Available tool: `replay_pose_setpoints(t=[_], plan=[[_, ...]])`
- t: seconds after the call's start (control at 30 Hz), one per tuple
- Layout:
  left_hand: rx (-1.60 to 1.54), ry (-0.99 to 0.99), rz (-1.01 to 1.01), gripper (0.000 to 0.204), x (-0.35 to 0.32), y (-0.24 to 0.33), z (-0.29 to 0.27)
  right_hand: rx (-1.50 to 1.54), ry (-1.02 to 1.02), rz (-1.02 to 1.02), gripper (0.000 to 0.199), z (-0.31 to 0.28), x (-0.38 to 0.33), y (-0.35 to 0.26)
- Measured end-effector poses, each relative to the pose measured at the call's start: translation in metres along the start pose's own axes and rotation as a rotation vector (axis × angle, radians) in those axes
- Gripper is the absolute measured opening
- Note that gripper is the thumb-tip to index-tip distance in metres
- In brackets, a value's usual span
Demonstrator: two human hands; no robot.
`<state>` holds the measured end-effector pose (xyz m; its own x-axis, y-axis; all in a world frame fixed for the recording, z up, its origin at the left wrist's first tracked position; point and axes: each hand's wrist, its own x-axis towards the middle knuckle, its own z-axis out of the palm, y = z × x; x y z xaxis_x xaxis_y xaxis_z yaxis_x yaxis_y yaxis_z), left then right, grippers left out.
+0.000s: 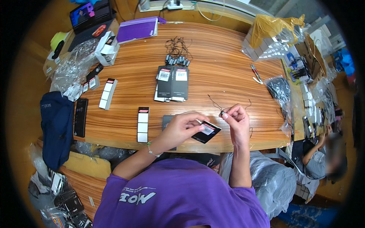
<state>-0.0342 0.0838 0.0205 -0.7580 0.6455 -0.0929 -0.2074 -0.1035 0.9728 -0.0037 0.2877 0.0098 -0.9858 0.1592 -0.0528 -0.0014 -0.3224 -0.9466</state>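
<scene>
My left hand (183, 126) holds a small black hang tag (206, 131) with a white label, tilted over the near edge of the wooden table (220, 64). My right hand (236, 118) pinches a thin dark string (215, 103) with a small black fastener at its end, just right of the tag's top corner. The string curls up and left over the table. A dark card (166, 121) lies partly hidden under my left hand.
Stacks of black tags (173, 82) lie mid-table, with a bundle of strings and fasteners (177, 53) behind them. Narrow label strips (143, 124) lie left. Plastic bags (279, 89), a pen (256, 73), a purple folder (137, 29) and a laptop (90, 16) ring the table. Another person (323, 157) sits lower right.
</scene>
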Motion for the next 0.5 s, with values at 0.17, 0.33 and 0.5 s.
replay_pose_setpoints(t=[0.17, 0.33, 0.5], plan=[[-0.065, 0.069, 0.086, 0.02, -0.001, -0.002, -0.002, -0.337, -0.12, -0.112, 0.015, 0.028, -0.001, 0.003], [-0.364, 0.065, -0.025, 0.022, -0.003, -0.01, -0.015, -0.44, -0.163, -0.166, 0.012, 0.036, -0.003, 0.004], [-0.64, 0.069, 0.085, 0.021, -0.008, -0.02, -0.026, -0.483, -0.148, -0.071, 0.015, 0.033, -0.001, 0.006]])
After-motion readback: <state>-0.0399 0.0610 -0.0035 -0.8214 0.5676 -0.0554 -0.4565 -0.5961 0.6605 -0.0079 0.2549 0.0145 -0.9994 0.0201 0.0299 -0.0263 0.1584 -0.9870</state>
